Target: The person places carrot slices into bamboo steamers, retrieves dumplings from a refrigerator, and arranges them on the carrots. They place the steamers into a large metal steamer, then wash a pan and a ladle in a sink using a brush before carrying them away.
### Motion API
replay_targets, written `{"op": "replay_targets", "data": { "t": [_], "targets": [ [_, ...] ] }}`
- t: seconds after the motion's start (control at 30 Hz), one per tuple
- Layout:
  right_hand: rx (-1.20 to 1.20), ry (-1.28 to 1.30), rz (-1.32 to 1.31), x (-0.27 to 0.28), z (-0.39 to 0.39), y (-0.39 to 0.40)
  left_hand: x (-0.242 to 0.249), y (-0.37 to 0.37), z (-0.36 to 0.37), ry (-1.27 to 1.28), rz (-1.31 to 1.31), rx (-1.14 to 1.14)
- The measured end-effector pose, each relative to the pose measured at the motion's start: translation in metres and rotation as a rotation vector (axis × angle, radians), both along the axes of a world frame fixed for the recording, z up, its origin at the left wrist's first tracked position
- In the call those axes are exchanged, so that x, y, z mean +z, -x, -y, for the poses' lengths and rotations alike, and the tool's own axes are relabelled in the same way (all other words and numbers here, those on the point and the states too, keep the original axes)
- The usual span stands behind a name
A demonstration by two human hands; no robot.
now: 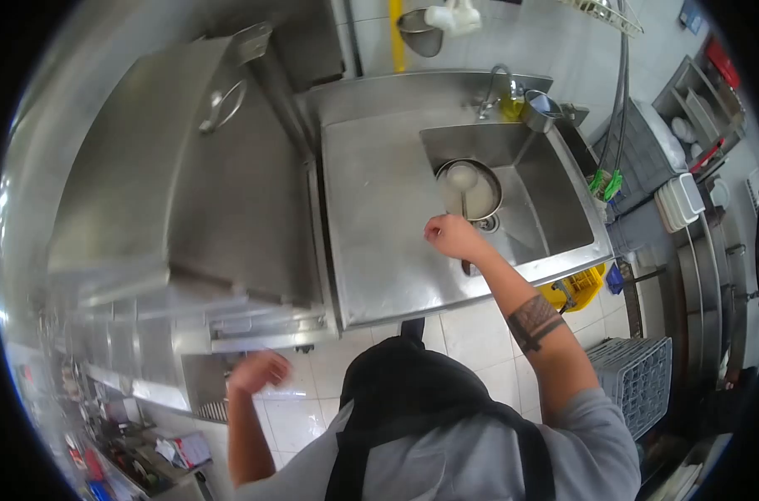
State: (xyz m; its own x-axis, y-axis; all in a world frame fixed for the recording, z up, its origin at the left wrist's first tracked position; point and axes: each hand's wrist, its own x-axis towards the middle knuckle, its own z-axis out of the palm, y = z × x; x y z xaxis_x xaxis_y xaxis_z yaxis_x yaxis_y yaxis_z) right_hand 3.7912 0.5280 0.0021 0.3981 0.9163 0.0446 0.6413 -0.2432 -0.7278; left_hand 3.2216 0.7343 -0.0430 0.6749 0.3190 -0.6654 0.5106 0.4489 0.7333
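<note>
My right hand (pixel 453 237) is over the near edge of the sink, its fingers curled together; what they hold, if anything, is hidden. Beneath it in this view runs the handle of a ladle (pixel 462 177), whose round bowl rests in a pan (pixel 499 199). Cloudy, whitish liquid fills the pan, which sits in the sink basin (pixel 540 209) beside the drain. Low on the left, my left hand (pixel 261 371) hangs over the floor near the steel cabinet, touching nothing visible, its fingers smeared by motion.
A steel drainboard (pixel 371 217) extends left of the basin. Behind it stand a faucet (pixel 486 102) and a metal pot (pixel 540 111). A large steel appliance (pixel 246 175) borders the left. A yellow crate (pixel 586 288) and a grey rack (pixel 634 384) are low on the right.
</note>
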Motion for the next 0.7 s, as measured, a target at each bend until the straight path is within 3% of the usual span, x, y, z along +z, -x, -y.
{"op": "replay_targets", "data": {
  "t": [0.03, 0.07, 0.1, 0.13, 0.17, 0.3, 0.37, 0.43, 0.5, 0.53, 0.57, 0.63, 0.7],
  "targets": [
    [-0.101, 0.179, 0.091, -0.008, -0.008, -0.033, 0.055, -0.069, 0.033, -0.059, -0.040, -0.375],
    [-0.196, 0.360, 0.181, -0.018, -0.014, -0.063, 0.048, -0.110, 0.047, 0.022, -0.131, -0.513],
    [-0.204, 0.359, 0.176, -0.033, -0.017, -0.093, 0.041, -0.151, 0.065, -0.191, -0.157, -0.730],
    [-0.276, 0.372, 0.281, -0.047, -0.018, -0.127, 0.060, -0.210, 0.085, -0.595, -0.242, -1.044],
    [-0.346, 0.382, 0.389, -0.052, -0.022, -0.160, 0.074, -0.258, 0.097, -0.646, -0.189, -1.013],
    [-0.458, 0.407, 0.414, -0.037, -0.038, -0.276, 0.098, -0.398, 0.130, -0.955, 0.039, -0.793],
    [-0.460, 0.351, 0.697, -0.041, -0.054, -0.346, 0.101, -0.442, 0.130, -1.007, 0.032, -0.825],
    [-0.433, 0.326, 0.728, -0.033, -0.073, -0.400, 0.102, -0.481, 0.140, -1.046, 0.014, -0.832],
    [-0.541, 0.073, 0.341, -0.015, -0.081, -0.444, 0.098, -0.507, 0.156, -1.051, -0.204, -0.877],
    [-0.330, 0.199, 0.843, -0.030, -0.094, -0.476, 0.093, -0.517, 0.166, -1.054, -0.224, -0.874],
    [-0.297, 0.180, 0.853, -0.044, -0.105, -0.504, 0.087, -0.535, 0.175, -1.053, -0.237, -0.836],
    [-0.104, 0.552, 0.726, -0.035, -0.101, -0.499, 0.101, -0.570, 0.195, -0.774, -0.383, -0.971],
    [-0.156, 0.548, 0.793, -0.081, -0.094, -0.499, 0.085, -0.608, 0.206, -0.704, -0.357, -0.941]
  ]
}}
